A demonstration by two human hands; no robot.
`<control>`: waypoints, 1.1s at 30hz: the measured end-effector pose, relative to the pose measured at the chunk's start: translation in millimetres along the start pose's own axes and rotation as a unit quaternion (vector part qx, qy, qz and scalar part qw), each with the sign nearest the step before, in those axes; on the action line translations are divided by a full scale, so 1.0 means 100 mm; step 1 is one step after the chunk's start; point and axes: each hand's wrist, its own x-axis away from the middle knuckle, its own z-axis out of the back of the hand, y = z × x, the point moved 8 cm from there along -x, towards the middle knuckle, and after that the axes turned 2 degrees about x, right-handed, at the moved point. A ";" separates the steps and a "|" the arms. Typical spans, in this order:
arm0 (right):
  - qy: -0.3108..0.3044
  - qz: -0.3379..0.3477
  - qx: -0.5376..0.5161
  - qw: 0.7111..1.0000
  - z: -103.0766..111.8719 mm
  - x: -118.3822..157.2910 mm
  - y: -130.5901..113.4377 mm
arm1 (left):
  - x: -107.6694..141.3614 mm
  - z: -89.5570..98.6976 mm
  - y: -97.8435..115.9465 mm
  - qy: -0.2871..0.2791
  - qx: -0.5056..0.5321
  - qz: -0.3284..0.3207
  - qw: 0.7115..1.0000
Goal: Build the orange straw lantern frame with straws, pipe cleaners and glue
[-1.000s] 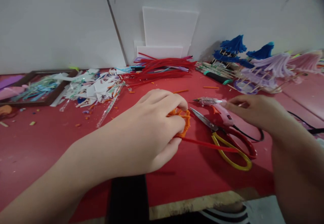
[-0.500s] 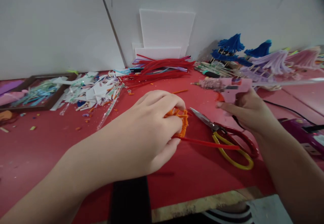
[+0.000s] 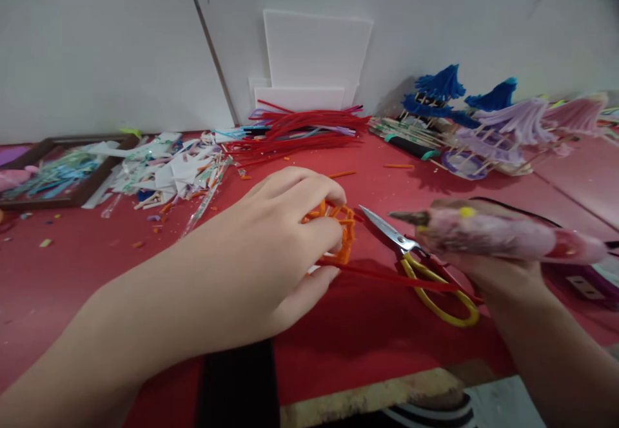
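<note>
My left hand (image 3: 294,247) is closed around an orange pipe-cleaner piece (image 3: 346,234), round and lattice-like, mostly hidden by the fingers. From under those fingers a red pipe cleaner (image 3: 387,278) stretches right, passing over the scissors' handles. In my right hand (image 3: 498,273) is a pink hot glue gun (image 3: 503,233), its dark nozzle pointing left toward the orange piece but apart from it. Between the two hands lie scissors (image 3: 406,243) with one yellow and one red handle, blades pointing up and left.
Red pipe cleaners (image 3: 309,128) are piled at the back. Scraps (image 3: 178,170) and a brown frame (image 3: 87,199) sit left. Blue and lilac umbrella-like models (image 3: 503,138) stand back right, near a green-ended black tool (image 3: 411,147). A purple power strip (image 3: 587,286) lies right.
The glue gun in my right hand has come down and nearer, turning so its back end points toward the right. My left hand keeps hold of the orange piece, with only a slight shift.
</note>
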 end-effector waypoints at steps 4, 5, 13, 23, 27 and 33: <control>-0.032 0.058 -0.005 0.998 -0.08 -0.04 -0.22 | 0.00 0.01 -0.01 0.004 0.001 -0.001 1.000; -0.042 0.071 -0.011 0.997 -0.10 -0.05 -0.27 | 0.00 0.02 -0.01 0.005 0.003 -0.001 1.000; -0.085 0.113 0.039 0.989 -0.21 -0.08 -0.39 | -0.01 0.02 0.00 0.013 0.012 -0.004 1.000; -0.122 0.113 0.081 0.983 -0.38 0.00 -0.31 | -0.01 0.02 -0.02 0.008 0.017 0.001 1.000; -0.110 0.111 0.092 0.983 -0.35 -0.01 -0.34 | -0.01 0.01 -0.01 0.006 0.017 0.000 1.000; -0.102 0.101 0.098 0.985 -0.32 -0.03 -0.35 | -0.01 0.01 0.00 0.000 0.011 -0.006 1.000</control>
